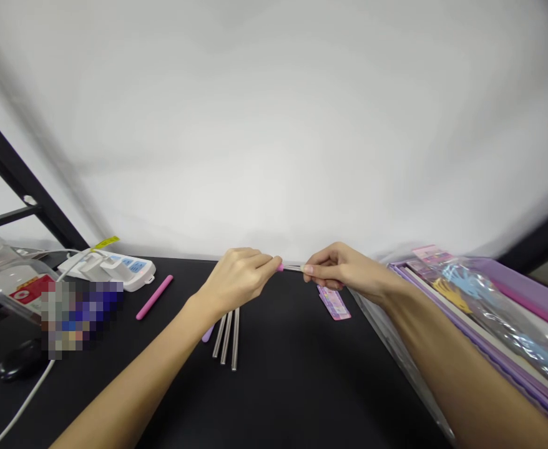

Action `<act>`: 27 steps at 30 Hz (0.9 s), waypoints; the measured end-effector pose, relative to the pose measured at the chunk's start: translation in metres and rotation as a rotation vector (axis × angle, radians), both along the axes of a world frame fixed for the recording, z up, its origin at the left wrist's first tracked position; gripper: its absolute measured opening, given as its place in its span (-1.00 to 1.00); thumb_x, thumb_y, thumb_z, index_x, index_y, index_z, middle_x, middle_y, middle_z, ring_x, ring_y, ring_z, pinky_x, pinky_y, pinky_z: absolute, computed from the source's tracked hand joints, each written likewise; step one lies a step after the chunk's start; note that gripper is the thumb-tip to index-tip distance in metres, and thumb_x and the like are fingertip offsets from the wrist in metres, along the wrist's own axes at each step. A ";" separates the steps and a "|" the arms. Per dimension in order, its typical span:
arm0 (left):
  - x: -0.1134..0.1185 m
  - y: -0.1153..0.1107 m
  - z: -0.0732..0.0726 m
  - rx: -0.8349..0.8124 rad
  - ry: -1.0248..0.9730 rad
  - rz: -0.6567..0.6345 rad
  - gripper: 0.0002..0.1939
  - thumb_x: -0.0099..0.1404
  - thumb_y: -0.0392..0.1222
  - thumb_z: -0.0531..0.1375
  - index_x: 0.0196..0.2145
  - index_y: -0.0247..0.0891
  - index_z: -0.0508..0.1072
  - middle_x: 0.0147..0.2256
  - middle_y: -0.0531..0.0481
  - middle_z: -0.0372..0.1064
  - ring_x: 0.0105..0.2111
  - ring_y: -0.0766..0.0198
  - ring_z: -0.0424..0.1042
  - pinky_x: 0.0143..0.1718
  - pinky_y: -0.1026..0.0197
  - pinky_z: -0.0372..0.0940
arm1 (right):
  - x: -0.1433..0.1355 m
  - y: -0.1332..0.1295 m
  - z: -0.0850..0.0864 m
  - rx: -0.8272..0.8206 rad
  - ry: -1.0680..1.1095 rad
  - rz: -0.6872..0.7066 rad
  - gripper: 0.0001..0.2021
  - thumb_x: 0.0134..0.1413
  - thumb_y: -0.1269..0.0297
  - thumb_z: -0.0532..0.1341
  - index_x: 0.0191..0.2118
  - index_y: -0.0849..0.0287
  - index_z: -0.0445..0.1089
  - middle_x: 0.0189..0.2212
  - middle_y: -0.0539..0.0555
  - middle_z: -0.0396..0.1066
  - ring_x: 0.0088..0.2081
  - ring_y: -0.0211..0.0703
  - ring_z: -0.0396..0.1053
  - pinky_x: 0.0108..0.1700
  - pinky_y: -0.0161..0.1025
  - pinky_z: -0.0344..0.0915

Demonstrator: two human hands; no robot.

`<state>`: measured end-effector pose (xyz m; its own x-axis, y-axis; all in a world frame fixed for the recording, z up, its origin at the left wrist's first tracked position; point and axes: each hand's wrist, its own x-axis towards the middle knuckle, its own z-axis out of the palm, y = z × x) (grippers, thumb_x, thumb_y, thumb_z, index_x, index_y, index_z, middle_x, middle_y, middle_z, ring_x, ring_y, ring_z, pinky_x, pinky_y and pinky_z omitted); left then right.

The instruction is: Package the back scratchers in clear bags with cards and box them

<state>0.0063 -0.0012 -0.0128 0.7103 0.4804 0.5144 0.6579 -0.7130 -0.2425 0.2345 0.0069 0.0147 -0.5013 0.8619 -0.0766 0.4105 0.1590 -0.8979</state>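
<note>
My left hand (243, 274) is closed with its palm down, and a small pink end (280, 267) of a stick or tube pokes out by its thumb. From that pink end a thin silvery rod (293, 267) runs across to my right hand (332, 267), whose thumb and fingers pinch its whitish tip. Whether the rod sits inside the pink piece, I cannot tell. Below my left hand several metal tubes (226, 340) lie on the black table, beside a purple stick (208, 333) partly hidden by my wrist. A pink stick (155, 297) lies apart to the left.
On the left are a white power strip (138, 271) with plugs, a black mouse (24, 360), a white cable (25, 402) and clear packaging (19, 284). A pink-purple card (334, 304) lies below my right hand. Far right, a purple box (536, 290) holds bagged items.
</note>
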 end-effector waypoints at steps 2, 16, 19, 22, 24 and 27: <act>0.003 0.000 0.000 0.008 0.023 -0.011 -0.64 0.48 -0.17 -0.07 -0.25 -0.27 0.50 -0.49 -0.02 0.41 -0.49 0.27 0.39 -0.46 0.24 0.17 | -0.004 0.001 -0.002 -0.010 -0.016 0.042 -0.62 -0.03 -0.03 0.31 -0.47 0.27 0.48 -0.64 -0.03 0.27 -0.61 -0.36 0.09 -0.56 -0.32 0.01; -0.024 0.008 0.005 -0.289 -0.169 0.074 -0.66 0.38 -0.15 0.08 0.09 -0.18 0.36 -0.34 0.02 0.46 -0.41 0.27 0.43 -0.33 0.24 0.27 | 0.025 0.003 0.012 0.274 -0.208 -0.028 -0.64 0.07 0.00 0.22 -0.47 0.22 0.46 -0.58 0.01 0.29 -0.50 -0.25 0.17 -0.47 -0.27 0.07; -0.032 0.013 0.001 -0.338 -0.250 0.098 -0.63 0.30 -0.22 0.13 0.07 -0.20 0.34 -0.53 0.14 0.30 -0.54 0.33 0.31 -0.43 0.30 0.21 | 0.041 0.004 0.014 0.288 -0.248 -0.043 -0.60 0.04 -0.05 0.24 -0.54 0.21 0.40 -0.62 -0.03 0.18 -0.54 -0.28 0.06 -0.49 -0.26 -0.01; -0.058 0.023 0.003 -0.317 -0.278 0.161 -0.73 0.25 -0.24 0.15 -0.08 -0.23 0.41 -0.62 0.19 0.17 -0.60 0.35 0.22 -0.47 0.31 0.16 | 0.071 0.005 0.019 0.319 -0.331 -0.099 -0.58 0.03 -0.08 0.25 -0.59 0.18 0.34 -0.65 -0.04 0.11 -0.56 -0.29 -0.01 -0.51 -0.25 -0.09; -0.066 0.025 0.004 -0.277 -0.254 0.190 -0.80 0.24 -0.21 0.16 -0.16 -0.24 0.44 -0.56 0.14 0.27 -0.57 0.35 0.28 -0.43 0.29 0.19 | 0.084 0.006 0.021 0.320 -0.362 -0.117 -0.58 0.02 -0.09 0.25 -0.57 0.18 0.38 -0.62 -0.01 0.16 -0.54 -0.27 0.03 -0.51 -0.25 -0.06; -0.049 0.020 0.004 -0.206 -0.187 0.206 -0.76 0.27 -0.18 0.13 -0.10 -0.20 0.44 -0.39 0.06 0.43 -0.46 0.30 0.39 -0.38 0.26 0.21 | 0.085 0.006 0.021 0.327 -0.368 -0.126 -0.57 0.01 -0.13 0.25 -0.51 0.19 0.44 -0.60 0.02 0.21 -0.53 -0.24 0.08 -0.51 -0.25 -0.01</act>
